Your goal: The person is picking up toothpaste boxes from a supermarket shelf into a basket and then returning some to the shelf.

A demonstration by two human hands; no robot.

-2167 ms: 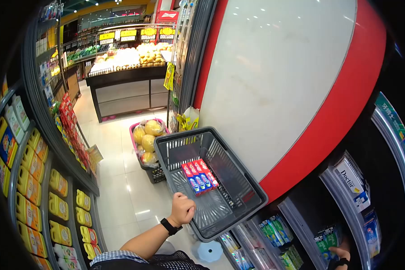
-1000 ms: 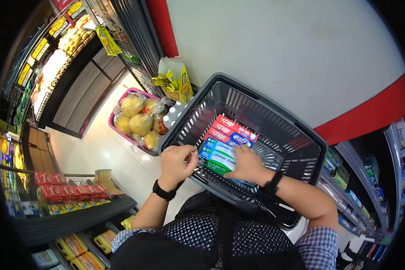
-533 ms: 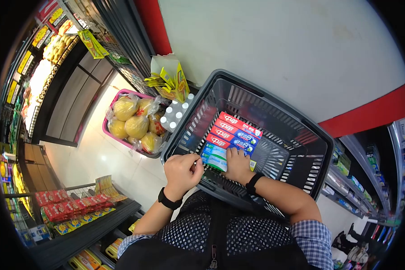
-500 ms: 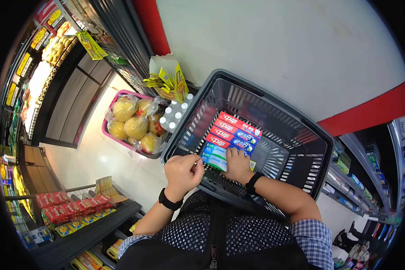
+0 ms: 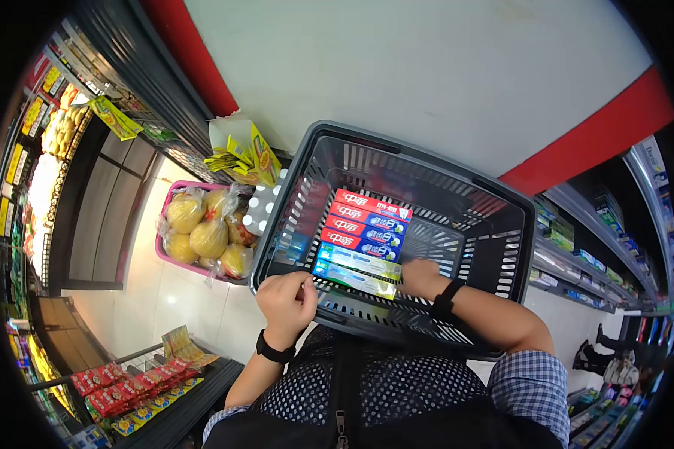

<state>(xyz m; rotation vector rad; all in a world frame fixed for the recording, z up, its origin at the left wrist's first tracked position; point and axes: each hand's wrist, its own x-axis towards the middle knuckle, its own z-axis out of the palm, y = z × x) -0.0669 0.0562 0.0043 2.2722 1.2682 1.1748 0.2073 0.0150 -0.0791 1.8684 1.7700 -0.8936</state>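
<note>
Inside the dark plastic basket (image 5: 502, 247), held against the person's front, five toothpaste boxes are laid flat in a row on the slatted floor. Three red-and-blue boxes (image 5: 361, 223) lie toward 12 o'clock, touching side by side, and two green-and-white boxes (image 5: 356, 271) lie just below them, toward 6 o'clock. The near rim is gripped by the left hand (image 5: 286, 295) at about 7 o'clock of the basket, the fingers curled shut over the edge. The right hand (image 5: 419, 275) is placed inside the basket at about 4 o'clock of the row, resting at the right-hand end of the green-and-white boxes; the fingers seem loosely bent, and it cannot be told whether a box end is pinched or only touched.

For the boxes to be set well, it is judged that the green-and-white pair should be pushed square against the red-and-blue ones, ends kept in line, while the basket is held level by the rim so that nothing slides toward 3 o'clock, where bare floor is left.

Beyond the basket, at 10 o'clock, a pink crate (image 5: 159, 251) of bagged yellow fruit (image 5: 199, 230) is seen on the shop floor, and stocked shelves (image 5: 599, 239) are seen at 3 o'clock.
</note>
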